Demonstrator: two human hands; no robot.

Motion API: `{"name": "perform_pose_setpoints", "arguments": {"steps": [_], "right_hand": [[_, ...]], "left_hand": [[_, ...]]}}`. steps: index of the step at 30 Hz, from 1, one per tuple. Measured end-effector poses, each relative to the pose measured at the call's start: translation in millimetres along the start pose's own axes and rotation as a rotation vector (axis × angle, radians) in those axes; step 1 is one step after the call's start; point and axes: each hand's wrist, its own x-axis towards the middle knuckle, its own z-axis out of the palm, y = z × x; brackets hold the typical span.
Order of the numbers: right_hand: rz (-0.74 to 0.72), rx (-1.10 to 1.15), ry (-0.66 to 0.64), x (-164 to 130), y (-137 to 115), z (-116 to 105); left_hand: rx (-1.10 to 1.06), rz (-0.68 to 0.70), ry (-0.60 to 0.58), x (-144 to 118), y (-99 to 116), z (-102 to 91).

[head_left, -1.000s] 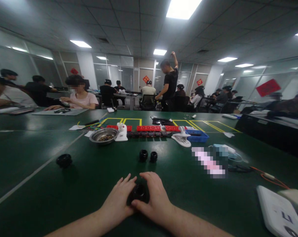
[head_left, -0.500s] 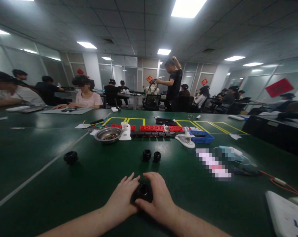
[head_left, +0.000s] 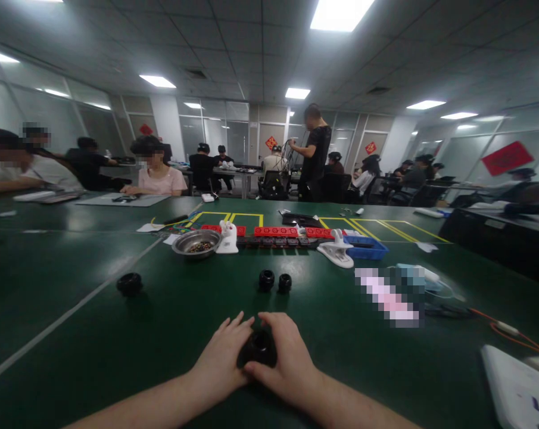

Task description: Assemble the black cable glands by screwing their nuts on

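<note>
My left hand [head_left: 220,360] and my right hand [head_left: 284,357] both clasp a round black part [head_left: 259,348] that rests on the green table [head_left: 72,345] close to me. Its dark hollow top shows between my thumbs and fingers. Two smaller black round parts [head_left: 266,279] [head_left: 284,282] stand side by side a little farther out, untouched. Another black round part [head_left: 129,283] lies alone to the left.
A metal bowl [head_left: 196,242] of small pieces, white clips [head_left: 336,250], red and black blocks [head_left: 278,232] and a blue tray [head_left: 367,247] line the table's middle. A white device [head_left: 514,390] lies near right, cables beside it. Several people sit at tables behind; one stands.
Both hands stay on the black part with almost no shift. The standing person at the back lowered the raised arm.
</note>
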Motion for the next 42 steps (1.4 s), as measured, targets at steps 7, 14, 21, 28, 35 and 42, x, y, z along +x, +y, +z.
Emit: {"name": "perform_pose_setpoints", "arguments": {"steps": [7,14,21,28,35,42], "right_hand": [[-0.140,0.055,-0.073,-0.5,-3.7,-3.9],[-0.031,0.020,-0.058,-0.2,-1.2,-3.4],[-0.061,0.044,-0.083,0.4,-3.1,-2.9],[-0.042,0.009,-0.063,1.0,-1.9,-3.4],[-0.038,-0.004,-0.049,0.6,-4.0,-2.5],[-0.023,-0.012,-0.074,1.8,-3.0,-2.0]], "left_hand": [[-0.019,-0.010,0.017,-0.4,4.1,-2.3],[-0.034,-0.023,-0.007,0.0,0.8,-0.7],[-0.023,-0.011,0.004,-1.6,5.2,-4.8],[-0.004,-0.023,-0.021,-0.9,5.2,-4.7],[-0.015,-0.011,-0.003,-2.4,6.7,-5.3],[-0.021,-0.016,-0.014,-2.4,6.2,-5.9]]}}
